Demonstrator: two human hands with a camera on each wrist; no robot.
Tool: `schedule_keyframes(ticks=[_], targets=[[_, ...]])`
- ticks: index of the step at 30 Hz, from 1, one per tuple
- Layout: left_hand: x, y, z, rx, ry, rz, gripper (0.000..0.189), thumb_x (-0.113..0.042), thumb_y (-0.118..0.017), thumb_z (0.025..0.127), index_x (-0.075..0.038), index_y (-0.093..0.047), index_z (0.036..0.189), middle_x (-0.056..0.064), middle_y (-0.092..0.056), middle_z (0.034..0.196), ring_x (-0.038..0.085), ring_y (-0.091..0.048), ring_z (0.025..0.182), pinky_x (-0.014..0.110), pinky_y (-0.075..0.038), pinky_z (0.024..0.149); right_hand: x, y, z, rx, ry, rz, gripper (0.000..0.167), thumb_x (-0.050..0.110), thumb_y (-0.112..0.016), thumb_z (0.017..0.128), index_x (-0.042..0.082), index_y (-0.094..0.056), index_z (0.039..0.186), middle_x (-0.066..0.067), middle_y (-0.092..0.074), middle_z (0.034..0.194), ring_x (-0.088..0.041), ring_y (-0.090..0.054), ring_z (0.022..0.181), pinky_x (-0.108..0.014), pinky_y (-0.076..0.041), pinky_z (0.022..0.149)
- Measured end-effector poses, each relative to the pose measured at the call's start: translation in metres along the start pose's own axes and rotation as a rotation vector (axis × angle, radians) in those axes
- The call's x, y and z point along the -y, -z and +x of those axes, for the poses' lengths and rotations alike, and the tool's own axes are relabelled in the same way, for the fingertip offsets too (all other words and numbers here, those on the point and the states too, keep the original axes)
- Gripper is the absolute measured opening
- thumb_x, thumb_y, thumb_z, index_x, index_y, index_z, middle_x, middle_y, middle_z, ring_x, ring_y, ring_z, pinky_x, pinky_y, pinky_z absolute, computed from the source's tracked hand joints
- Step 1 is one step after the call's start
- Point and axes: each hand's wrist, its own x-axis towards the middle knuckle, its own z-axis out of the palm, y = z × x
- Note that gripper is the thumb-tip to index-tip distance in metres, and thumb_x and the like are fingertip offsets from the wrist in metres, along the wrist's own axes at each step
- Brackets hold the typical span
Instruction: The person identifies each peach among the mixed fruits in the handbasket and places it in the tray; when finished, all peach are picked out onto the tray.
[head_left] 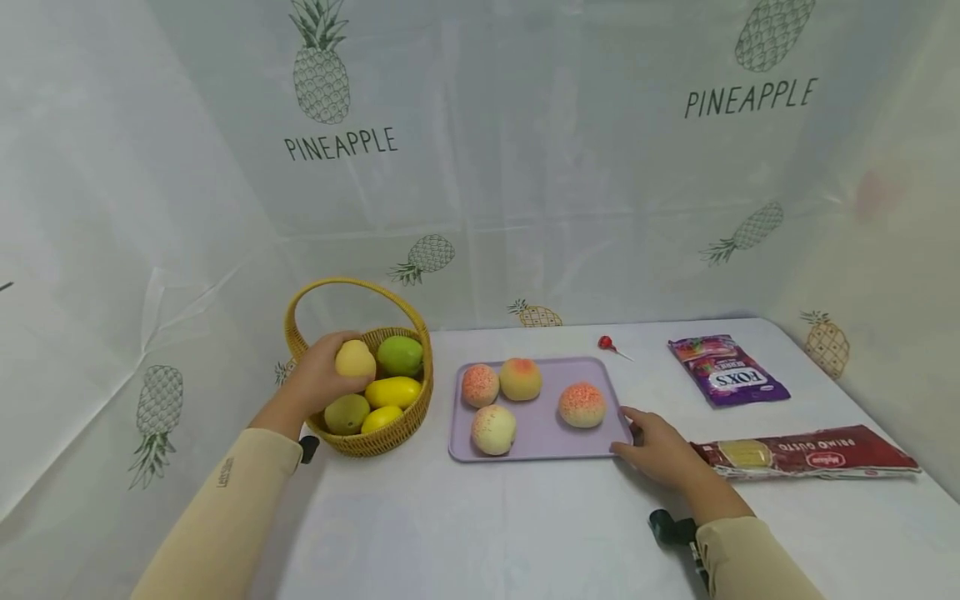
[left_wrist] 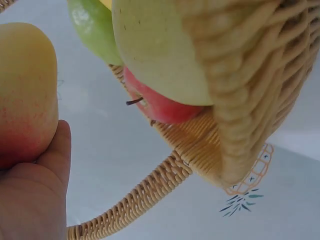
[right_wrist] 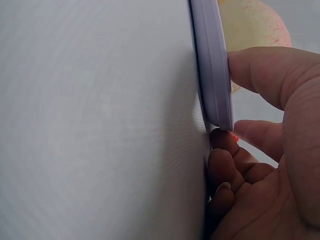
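Observation:
My left hand (head_left: 318, 375) grips a yellow peach (head_left: 355, 360) over the left part of the wicker basket (head_left: 411, 419). In the left wrist view this peach (left_wrist: 27, 95) shows a red blush low on its side. Inside the basket lie a green fruit (head_left: 400, 356), yellow fruits (head_left: 393, 392) and an olive-green one (head_left: 347, 414); a red apple (left_wrist: 162, 105) shows only in the left wrist view. At the right edge of the purple tray (head_left: 540, 437), my right hand (head_left: 660, 450) holds the rim between thumb and fingers. Several peaches (head_left: 582, 405) sit on the tray.
A lollipop (head_left: 606, 343) lies behind the tray. To the right are a purple Fox's candy bag (head_left: 727, 369) and a long red pasta packet (head_left: 817, 454). The basket's tall handle (head_left: 352, 282) arches above the fruit. A pineapple-print cloth hangs behind.

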Motion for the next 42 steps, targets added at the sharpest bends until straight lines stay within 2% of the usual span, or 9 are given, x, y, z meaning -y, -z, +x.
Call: schedule_keyframes(ticks=[8, 16, 25, 31, 42], targets=[[-0.005, -0.004, -0.014, -0.011, 0.009, -0.018, 0.083, -0.040, -0.084, 0.083, -0.014, -0.044, 0.152, 0.016, -0.044, 0.155, 0.037, -0.060, 0.115, 0.049, -0.060, 0.082, 0.001, 0.001, -0.001, -0.003, -0.006, 0.006, 0.082, 0.037, -0.074, 0.093, -0.002, -0.037, 0.155, -0.032, -0.054, 0.140, -0.048, -0.054, 0.129, -0.065, -0.043, 0.107], [-0.013, -0.007, -0.029, -0.026, -0.004, -0.103, 0.078, -0.035, -0.087, 0.081, -0.017, -0.049, 0.146, 0.014, -0.050, 0.147, 0.036, -0.063, 0.105, 0.044, -0.060, 0.076, 0.002, -0.001, 0.002, -0.003, 0.000, 0.007, 0.082, 0.036, -0.075, 0.093, -0.001, -0.038, 0.156, -0.027, -0.059, 0.134, -0.035, -0.059, 0.116, -0.061, -0.048, 0.104], [-0.021, -0.015, -0.035, -0.034, -0.017, -0.169, 0.077, -0.030, -0.089, 0.079, -0.018, -0.050, 0.145, 0.010, -0.051, 0.144, 0.037, -0.064, 0.103, 0.043, -0.061, 0.075, 0.004, 0.002, 0.001, -0.003, 0.006, -0.002, 0.081, 0.035, -0.075, 0.092, -0.002, -0.038, 0.155, -0.028, -0.059, 0.133, -0.036, -0.060, 0.115, -0.062, -0.048, 0.103], [-0.023, -0.019, -0.037, -0.056, -0.045, -0.179, 0.078, -0.028, -0.090, 0.078, -0.019, -0.050, 0.144, 0.010, -0.053, 0.145, 0.036, -0.064, 0.104, 0.044, -0.061, 0.076, 0.005, 0.003, 0.000, 0.002, 0.008, 0.006, 0.081, 0.033, -0.076, 0.092, -0.003, -0.039, 0.154, -0.028, -0.060, 0.131, -0.034, -0.060, 0.113, -0.061, -0.048, 0.103], [-0.039, -0.027, -0.041, -0.041, -0.079, -0.185, 0.078, -0.028, -0.090, 0.077, -0.018, -0.051, 0.144, 0.006, -0.053, 0.145, 0.034, -0.064, 0.103, 0.045, -0.060, 0.078, 0.004, 0.003, -0.001, 0.001, 0.004, 0.001, 0.081, 0.034, -0.075, 0.092, -0.003, -0.038, 0.154, -0.028, -0.060, 0.132, -0.037, -0.060, 0.115, -0.062, -0.048, 0.103]])
